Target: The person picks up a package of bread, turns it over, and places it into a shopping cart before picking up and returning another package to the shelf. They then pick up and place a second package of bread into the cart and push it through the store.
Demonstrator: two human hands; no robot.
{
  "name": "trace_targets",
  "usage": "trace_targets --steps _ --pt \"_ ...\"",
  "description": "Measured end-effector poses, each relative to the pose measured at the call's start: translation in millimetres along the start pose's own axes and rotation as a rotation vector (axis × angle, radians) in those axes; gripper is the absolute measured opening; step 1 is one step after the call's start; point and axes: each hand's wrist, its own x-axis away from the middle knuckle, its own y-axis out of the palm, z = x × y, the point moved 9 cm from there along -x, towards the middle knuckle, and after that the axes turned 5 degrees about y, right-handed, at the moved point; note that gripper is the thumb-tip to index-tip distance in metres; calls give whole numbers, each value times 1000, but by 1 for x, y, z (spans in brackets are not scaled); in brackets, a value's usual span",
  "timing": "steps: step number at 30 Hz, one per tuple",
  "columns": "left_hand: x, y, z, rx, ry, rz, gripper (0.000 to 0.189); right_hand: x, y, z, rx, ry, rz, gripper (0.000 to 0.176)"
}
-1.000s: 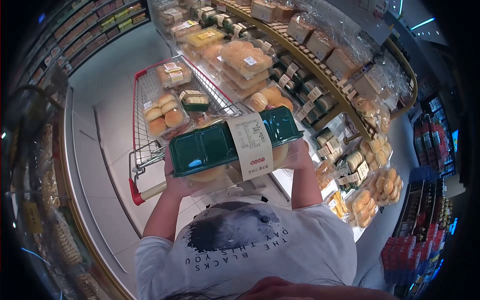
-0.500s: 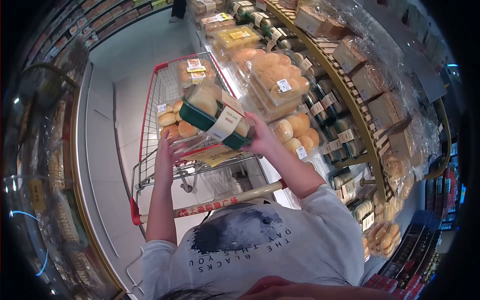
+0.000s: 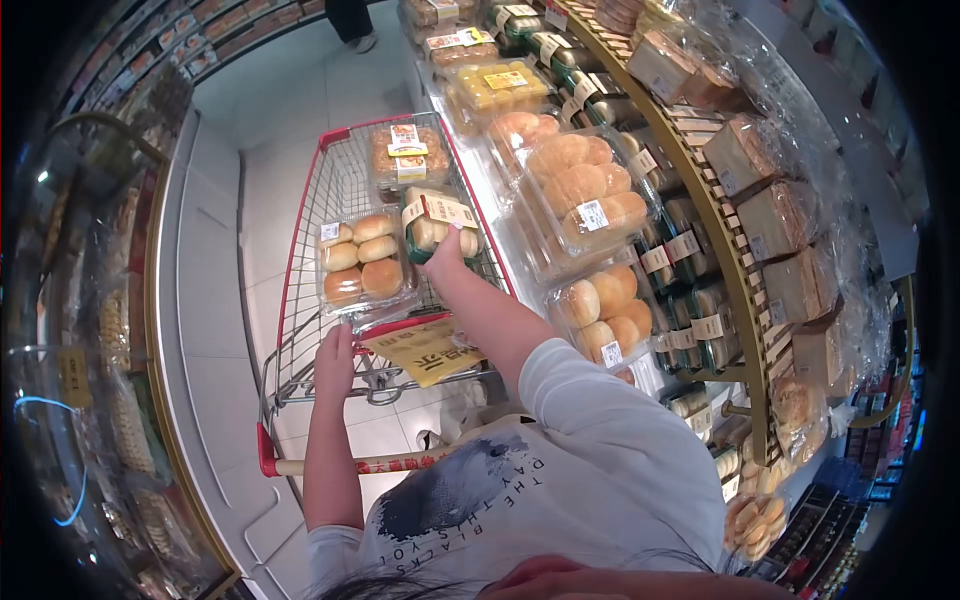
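Observation:
My right hand [image 3: 446, 257] is closed on the near end of a green-bottomed bread pack [image 3: 438, 211] with a paper band, inside the shopping cart [image 3: 301, 205]. To its left in the cart is a clear box of golden buns [image 3: 365, 262]. Farther forward stands another clear pack of baked goods [image 3: 410, 163] with white and yellow labels. My left hand [image 3: 335, 362] hangs near the cart's rear edge, just below the bun box, its fingers stretched out and holding nothing. A yellow sign [image 3: 428, 352] is fixed at the cart's back.
Along the right runs a display with stacked boxes of large buns [image 3: 590, 185], smaller bun boxes [image 3: 600, 310] and a slatted shelf of wrapped loaves [image 3: 765, 160]. A bread case [image 3: 125, 330] lines the left side. A person's legs and shoe [image 3: 350, 25] show ahead in the aisle.
The bread pack has gone from above the cart, near both hands, down into it beside the bun box, with my right hand on it. My left hand has moved slightly back toward me.

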Motion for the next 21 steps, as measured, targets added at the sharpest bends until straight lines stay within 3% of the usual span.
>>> trace_targets --steps 5,11,12,15,16,19,21 --pt "1 -2 5 68 -64 28 37 -26 2 -5 105 -37 193 86" --pt "-4 2 20 13 9 -46 36 -19 31 -13 365 124 -70 85" --pt "-3 4 17 -21 -13 -65 36 -14 24 -14 388 127 -37 85" --pt "-1 7 27 -165 31 -119 37 -17 22 -26 620 53 -81 74" --pt "1 8 36 -217 84 -132 37 3 19 -39 667 -27 -13 79" --pt "5 16 49 -353 235 -159 37 71 33 -62 817 -181 -294 71" --pt "14 16 73 -372 330 -153 33 134 19 -86 764 -310 -281 54"
